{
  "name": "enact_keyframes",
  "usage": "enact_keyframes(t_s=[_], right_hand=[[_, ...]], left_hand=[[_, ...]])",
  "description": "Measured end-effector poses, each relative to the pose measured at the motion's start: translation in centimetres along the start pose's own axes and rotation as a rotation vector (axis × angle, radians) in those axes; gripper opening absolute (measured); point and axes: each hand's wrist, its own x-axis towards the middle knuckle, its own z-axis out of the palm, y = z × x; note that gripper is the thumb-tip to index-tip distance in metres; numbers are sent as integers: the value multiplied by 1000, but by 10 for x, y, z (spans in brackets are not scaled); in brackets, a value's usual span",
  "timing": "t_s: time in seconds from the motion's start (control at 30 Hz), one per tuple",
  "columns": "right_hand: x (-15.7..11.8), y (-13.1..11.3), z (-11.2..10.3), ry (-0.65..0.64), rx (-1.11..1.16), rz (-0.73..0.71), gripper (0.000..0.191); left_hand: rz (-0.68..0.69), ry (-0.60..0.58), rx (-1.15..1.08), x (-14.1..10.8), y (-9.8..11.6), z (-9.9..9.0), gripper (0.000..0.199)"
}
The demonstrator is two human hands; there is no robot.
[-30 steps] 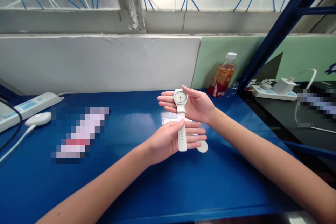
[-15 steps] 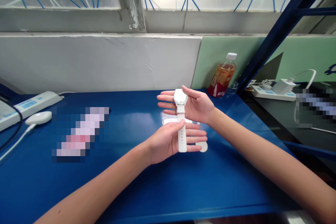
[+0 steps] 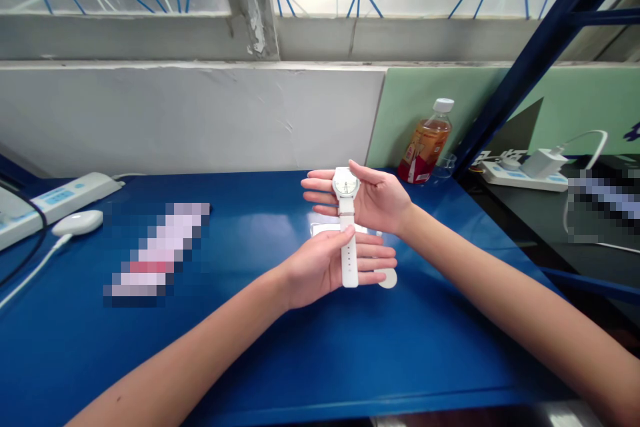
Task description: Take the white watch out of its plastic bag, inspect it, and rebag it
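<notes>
A white wristwatch (image 3: 346, 183) lies face up across both palms, its strap stretched out toward me. My right hand (image 3: 383, 200) is under the watch face, palm up, with its thumb at the edge of the face and its fingers pointing left. Nearer to me, my left hand (image 3: 320, 267) supports the strap, its thumb pressing on top and its fingers spread to the right. Behind the hands, a white flat object (image 3: 320, 229) on the blue table is partly hidden. A round whitish piece (image 3: 389, 278) shows beyond my left fingertips.
A drink bottle (image 3: 426, 147) leans at the back right beside a blue post (image 3: 520, 73). On the left are a power strip (image 3: 75, 192), a white cabled device (image 3: 83, 222) and a blurred-out object (image 3: 165, 247). Another power strip (image 3: 525, 175) is at the right.
The watch face has tilted slightly, so its dial now shows more clearly with less glare. Both hands keep nearly the same pose, and the whole view has shifted a little.
</notes>
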Motion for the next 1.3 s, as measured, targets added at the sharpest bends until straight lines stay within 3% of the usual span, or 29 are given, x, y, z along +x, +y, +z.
enact_keyframes(t_s=[0.47,0.97,1.3], right_hand=[[5,-2,-2,210,96,-2,51],[4,1,-1,180,117,29,53],[3,3,-3,86,126,53,62]], left_hand=[[11,-68,-16,4,1,0,40],[-12,-59,-51,3,-4,-4,43],[-5,-71,-18,1,0,-6,39]])
